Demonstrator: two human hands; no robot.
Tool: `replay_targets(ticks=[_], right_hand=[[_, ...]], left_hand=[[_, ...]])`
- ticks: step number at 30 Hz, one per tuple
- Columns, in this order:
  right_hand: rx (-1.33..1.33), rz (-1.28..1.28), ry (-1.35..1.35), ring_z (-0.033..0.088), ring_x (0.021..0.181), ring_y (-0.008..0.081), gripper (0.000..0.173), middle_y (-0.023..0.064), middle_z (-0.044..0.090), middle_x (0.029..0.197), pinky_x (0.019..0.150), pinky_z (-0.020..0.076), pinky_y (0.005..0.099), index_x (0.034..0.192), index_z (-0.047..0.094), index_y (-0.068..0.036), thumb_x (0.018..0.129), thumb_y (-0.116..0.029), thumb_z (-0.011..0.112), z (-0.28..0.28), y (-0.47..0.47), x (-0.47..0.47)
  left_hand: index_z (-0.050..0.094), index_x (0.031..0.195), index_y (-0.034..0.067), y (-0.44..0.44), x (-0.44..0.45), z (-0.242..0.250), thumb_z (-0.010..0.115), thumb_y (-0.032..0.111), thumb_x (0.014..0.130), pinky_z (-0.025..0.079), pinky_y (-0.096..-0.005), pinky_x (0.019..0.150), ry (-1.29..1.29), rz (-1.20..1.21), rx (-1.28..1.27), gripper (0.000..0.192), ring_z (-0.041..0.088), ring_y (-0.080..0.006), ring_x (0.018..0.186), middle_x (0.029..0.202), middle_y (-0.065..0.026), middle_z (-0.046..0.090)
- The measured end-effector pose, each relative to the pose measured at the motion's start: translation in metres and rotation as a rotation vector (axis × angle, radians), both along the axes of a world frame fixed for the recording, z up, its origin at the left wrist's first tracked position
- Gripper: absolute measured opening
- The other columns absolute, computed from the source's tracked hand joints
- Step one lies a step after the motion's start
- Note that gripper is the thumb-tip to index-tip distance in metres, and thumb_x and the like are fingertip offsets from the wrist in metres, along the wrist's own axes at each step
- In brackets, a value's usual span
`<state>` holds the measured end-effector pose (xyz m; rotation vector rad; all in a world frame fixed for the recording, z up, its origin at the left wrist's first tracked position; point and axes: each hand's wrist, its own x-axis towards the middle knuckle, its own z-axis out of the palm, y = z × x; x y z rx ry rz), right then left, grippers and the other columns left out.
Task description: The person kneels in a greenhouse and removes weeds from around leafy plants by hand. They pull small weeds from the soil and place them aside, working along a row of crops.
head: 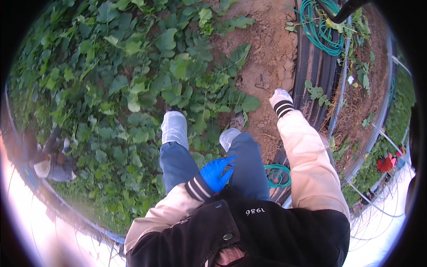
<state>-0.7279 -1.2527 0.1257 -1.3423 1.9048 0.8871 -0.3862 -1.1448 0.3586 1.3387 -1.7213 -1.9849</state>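
Observation:
My left hand [215, 175], in a blue glove, is near my right thigh with its fingers apart and nothing seen in it. Stretched forward on the right, my right hand [281, 96] wears a pale glove and looks balled up. Its fingers are hidden, so whether it holds anything is unclear. Bare soil [267, 60] lies below it, beside a dark plastic strip [318, 71]. Broad-leaved green plants [133, 86] with lobed leaves, perhaps radish, spread ahead and to the left. White covers [175, 125] wrap my lower legs, which stand among the leaves.
A coil of green hose or cord [322, 31] rests on the strip, with a second coil [278, 176] beside my right leg. A pipe [340, 80] runs along the strip. One person [55, 165] bends low at far left; another in red [387, 163] is at far right.

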Motion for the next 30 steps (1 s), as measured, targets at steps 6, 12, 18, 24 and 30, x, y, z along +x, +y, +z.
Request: replay_targets(ticks=[6,12,18,24,30], right_hand=[[0.107,-0.013,0.077,0.055,0.117,0.0285,0.049,0.0155,0.060,0.124,0.100,0.0436,0.0380,0.120,0.061,-0.007,0.079,-0.033,0.067,0.032,-0.025,0.027],[0.241,0.005,0.160,0.053,0.121,0.0279,0.054,0.0153,0.057,0.129,0.103,0.0412,0.0368,0.127,0.057,-0.008,0.080,-0.032,0.065,0.015,-0.034,0.059],[0.014,0.067,0.239,0.062,0.103,0.0336,0.058,0.0193,0.064,0.110,0.090,0.0489,0.0420,0.131,0.053,-0.016,0.078,-0.038,0.065,0.082,-0.092,0.062],[-0.430,-0.058,-0.038,0.059,0.105,0.0370,0.053,0.0198,0.062,0.114,0.090,0.0475,0.0433,0.133,0.050,-0.018,0.085,-0.035,0.061,0.033,-0.108,-0.002],[-0.485,-0.177,-0.136,0.062,0.076,0.0209,0.046,0.0126,0.066,0.091,0.070,0.0506,0.0324,0.132,0.052,-0.015,0.088,-0.022,0.062,-0.073,-0.104,-0.040]], left_hand=[[0.055,0.124,0.007,0.035,0.076,-0.213,0.053,0.022,0.092,0.049,-0.0379,0.087,-0.213,0.009,0.501,0.036,0.062,-0.0339,0.100,0.111,-0.0217,0.062],[0.053,0.126,0.007,0.017,0.106,-0.225,0.047,0.036,0.091,0.046,-0.0447,0.093,-0.392,-0.134,0.329,0.046,0.058,-0.0375,0.108,0.116,-0.0232,0.060],[0.053,0.127,0.006,0.029,0.108,-0.256,0.052,0.035,0.090,0.047,-0.0441,0.092,-0.413,-0.067,0.259,0.047,0.059,-0.0385,0.106,0.118,-0.0236,0.059],[0.052,0.126,0.007,-0.054,0.100,-0.217,0.056,0.027,0.089,0.050,-0.0445,0.078,-0.404,0.040,0.386,0.043,0.063,-0.0360,0.089,0.102,-0.0186,0.065],[0.048,0.132,0.005,-0.108,0.075,-0.202,0.059,0.014,0.087,0.051,-0.0401,0.075,-0.382,0.279,0.003,0.046,0.064,-0.0336,0.086,0.096,-0.0165,0.066]])
